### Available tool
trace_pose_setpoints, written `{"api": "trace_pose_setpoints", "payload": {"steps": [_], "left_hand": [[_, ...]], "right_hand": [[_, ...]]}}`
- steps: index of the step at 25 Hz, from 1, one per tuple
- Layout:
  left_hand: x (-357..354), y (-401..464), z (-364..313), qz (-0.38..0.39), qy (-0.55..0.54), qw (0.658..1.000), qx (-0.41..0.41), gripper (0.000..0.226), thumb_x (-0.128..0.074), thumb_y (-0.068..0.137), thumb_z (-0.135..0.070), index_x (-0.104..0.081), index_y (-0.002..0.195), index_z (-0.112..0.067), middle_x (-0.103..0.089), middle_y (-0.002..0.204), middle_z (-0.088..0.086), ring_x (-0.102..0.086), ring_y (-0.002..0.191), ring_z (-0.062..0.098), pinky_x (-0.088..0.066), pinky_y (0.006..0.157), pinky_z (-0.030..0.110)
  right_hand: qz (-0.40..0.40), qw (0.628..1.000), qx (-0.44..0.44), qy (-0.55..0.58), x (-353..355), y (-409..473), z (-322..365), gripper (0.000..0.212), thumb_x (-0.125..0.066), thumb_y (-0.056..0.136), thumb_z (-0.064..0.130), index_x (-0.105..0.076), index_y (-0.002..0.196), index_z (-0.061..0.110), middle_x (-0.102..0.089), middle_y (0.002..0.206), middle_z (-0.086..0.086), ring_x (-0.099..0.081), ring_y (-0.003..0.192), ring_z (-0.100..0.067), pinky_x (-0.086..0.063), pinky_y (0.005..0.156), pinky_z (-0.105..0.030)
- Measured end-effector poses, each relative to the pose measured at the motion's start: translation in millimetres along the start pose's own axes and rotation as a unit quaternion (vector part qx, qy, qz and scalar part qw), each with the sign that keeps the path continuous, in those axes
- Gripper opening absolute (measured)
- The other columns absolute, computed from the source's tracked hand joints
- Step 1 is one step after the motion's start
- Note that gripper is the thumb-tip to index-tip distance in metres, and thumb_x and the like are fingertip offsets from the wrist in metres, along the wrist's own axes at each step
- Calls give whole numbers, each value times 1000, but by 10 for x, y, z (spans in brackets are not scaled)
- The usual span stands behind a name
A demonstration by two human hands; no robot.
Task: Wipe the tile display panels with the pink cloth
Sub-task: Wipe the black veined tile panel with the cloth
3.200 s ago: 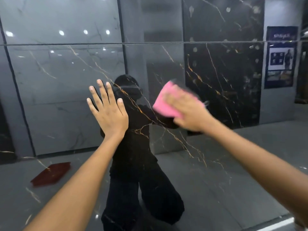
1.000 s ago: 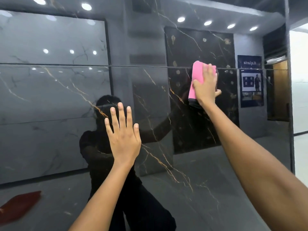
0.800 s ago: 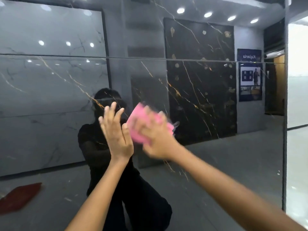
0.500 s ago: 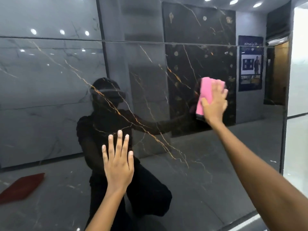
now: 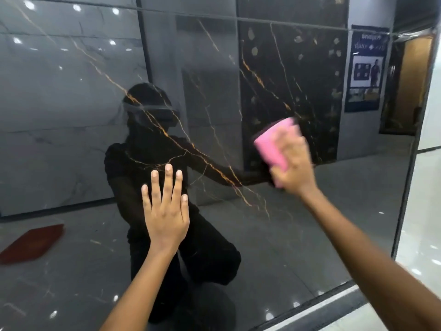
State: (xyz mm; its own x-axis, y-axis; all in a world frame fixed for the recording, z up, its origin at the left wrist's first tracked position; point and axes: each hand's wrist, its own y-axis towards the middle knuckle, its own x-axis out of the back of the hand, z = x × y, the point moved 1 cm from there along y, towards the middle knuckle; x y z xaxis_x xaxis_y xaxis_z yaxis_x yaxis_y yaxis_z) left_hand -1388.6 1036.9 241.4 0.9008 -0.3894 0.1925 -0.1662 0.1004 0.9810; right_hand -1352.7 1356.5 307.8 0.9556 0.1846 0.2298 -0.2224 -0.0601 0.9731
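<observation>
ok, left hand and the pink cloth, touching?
Apart. The head view shows the left hand flat on the tile panel, with a wide stretch of bare panel between it and the pink cloth under the right hand.

left hand (image 5: 165, 212) flat on the tile panel (image 5: 71, 139), right hand (image 5: 292, 161) to its right and higher, cloth (image 5: 272, 144) under it

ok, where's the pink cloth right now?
Head view, right of centre: pink cloth under the right hand, pressed on the glossy tile panel, up-right of the left hand.
</observation>
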Motion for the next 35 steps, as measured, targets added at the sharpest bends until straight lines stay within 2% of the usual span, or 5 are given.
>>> {"api": "trace_pose_setpoints", "payload": {"steps": [10, 17, 23, 30, 35], "left_hand": [[-25, -25, 11, -2, -6, 1000, -6, 56, -33, 102, -27, -16, 155, -17, -12, 161, 4, 3, 150, 23, 0, 122, 44], [-24, -35, -6, -2, -4, 1000, -1, 56, -34, 102, -24, -17, 155, -16, -13, 161, 5, 0, 150, 25, -1, 122, 44], [-19, -35, 28, 0, -3, 1000, -10, 57, -36, 101, -21, -17, 154, -16, -11, 161, 2, 4, 150, 23, 0, 122, 43], [-14, -41, -11, 6, 7, 1000, -3, 56, -34, 102, -21, -17, 155, -16, -19, 160, 9, -10, 148, 32, 1, 121, 43], [38, 5, -10, 17, -28, 999, -5, 55, -40, 100, -20, -26, 152, -14, -25, 159, 9, -15, 147, 33, -3, 121, 44]], "right_hand": [[163, 884, 429, -84, -430, -1169, 1087, 77, -57, 77, 30, -28, 148, 28, -22, 157, 6, 1, 148, -34, -3, 120, -51], [-55, 954, -266, 123, -23, 54, 529, 77, -51, 72, 13, -37, 148, 18, -32, 155, -10, -16, 145, -37, -18, 116, -56], [201, 863, 459, -59, -371, -1059, 1171, 77, -56, 73, 16, -36, 146, 23, -37, 152, 2, 5, 148, -32, 2, 121, -45], [-51, 974, -200, 89, -80, -60, 446, 78, -52, 71, 14, -38, 147, 16, -30, 156, -13, -14, 146, -37, -18, 116, -56], [224, 857, 461, -39, -541, -1664, 1422, 79, -66, 68, 18, -42, 142, 26, -39, 151, 3, -5, 146, -39, -1, 119, -53]]}}
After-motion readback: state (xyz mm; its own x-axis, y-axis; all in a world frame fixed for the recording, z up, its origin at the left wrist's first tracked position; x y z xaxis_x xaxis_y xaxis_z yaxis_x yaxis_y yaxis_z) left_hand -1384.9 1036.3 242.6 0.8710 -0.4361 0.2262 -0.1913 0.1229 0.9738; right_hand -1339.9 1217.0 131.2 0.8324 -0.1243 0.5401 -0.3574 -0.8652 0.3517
